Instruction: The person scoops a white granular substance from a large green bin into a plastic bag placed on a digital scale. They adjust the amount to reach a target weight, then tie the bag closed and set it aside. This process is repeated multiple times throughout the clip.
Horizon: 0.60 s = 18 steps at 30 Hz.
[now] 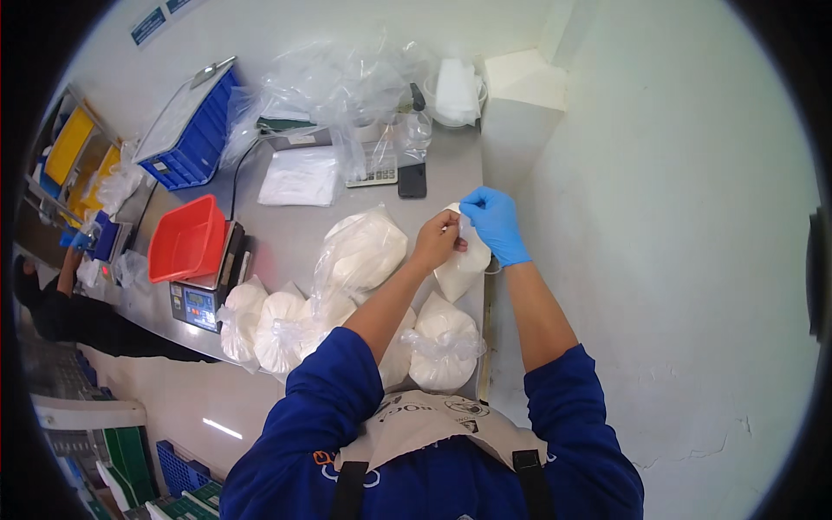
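A clear plastic bag of white powder rests near the right edge of the steel table. My left hand, bare, pinches the gathered upper part of this bag. Wearing a blue glove, my right hand grips the bag's neck with thumb and fingers, just beside the left. Both hands partly hide the bag's top. Closer to my body sits a knotted bag of white powder. To the left of my left forearm lies a larger bag of white powder, its loose plastic spread over it.
Several more filled bags line the near edge. A red plastic basket sits on a digital scale. Farther back are a phone, a calculator, folded white bags and a blue crate. A co-worker is at far left.
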{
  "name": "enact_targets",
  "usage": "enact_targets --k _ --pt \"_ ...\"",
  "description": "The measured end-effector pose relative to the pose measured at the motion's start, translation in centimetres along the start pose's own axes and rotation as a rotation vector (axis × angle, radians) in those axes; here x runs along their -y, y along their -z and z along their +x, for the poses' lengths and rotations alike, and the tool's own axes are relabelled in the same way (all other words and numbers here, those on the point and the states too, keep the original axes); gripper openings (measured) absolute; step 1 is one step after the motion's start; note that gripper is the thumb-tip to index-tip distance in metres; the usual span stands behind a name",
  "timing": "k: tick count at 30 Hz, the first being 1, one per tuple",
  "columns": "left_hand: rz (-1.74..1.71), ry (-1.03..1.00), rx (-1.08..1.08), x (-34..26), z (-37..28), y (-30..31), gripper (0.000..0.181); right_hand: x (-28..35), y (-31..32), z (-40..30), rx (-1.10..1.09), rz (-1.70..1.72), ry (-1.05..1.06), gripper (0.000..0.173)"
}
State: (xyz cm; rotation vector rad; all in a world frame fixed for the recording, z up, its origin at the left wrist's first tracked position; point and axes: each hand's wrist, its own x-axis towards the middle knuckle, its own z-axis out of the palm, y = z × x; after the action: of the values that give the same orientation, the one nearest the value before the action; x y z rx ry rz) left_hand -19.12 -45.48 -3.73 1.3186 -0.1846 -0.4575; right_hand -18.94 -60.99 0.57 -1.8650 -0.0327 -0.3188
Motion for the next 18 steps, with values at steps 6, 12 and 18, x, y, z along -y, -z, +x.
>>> enact_targets --k 6,12,18 --pt "0.760 -0.179 -0.061 -4.3 -4.7 0.8 0.036 2.8 -0.7 0.4 -0.099 -0.016 0.014 0.009" --pt "0.845 -0.710 -0.654 -9.6 -18.9 9.1 0.041 8.5 -8.3 0.1 0.123 -0.218 0.633 0.024" --pt "1.088 0.128 -0.473 -4.2 -20.3 17.1 0.039 6.7 -15.8 4.6 0.716 -0.203 -0.081 0.020"
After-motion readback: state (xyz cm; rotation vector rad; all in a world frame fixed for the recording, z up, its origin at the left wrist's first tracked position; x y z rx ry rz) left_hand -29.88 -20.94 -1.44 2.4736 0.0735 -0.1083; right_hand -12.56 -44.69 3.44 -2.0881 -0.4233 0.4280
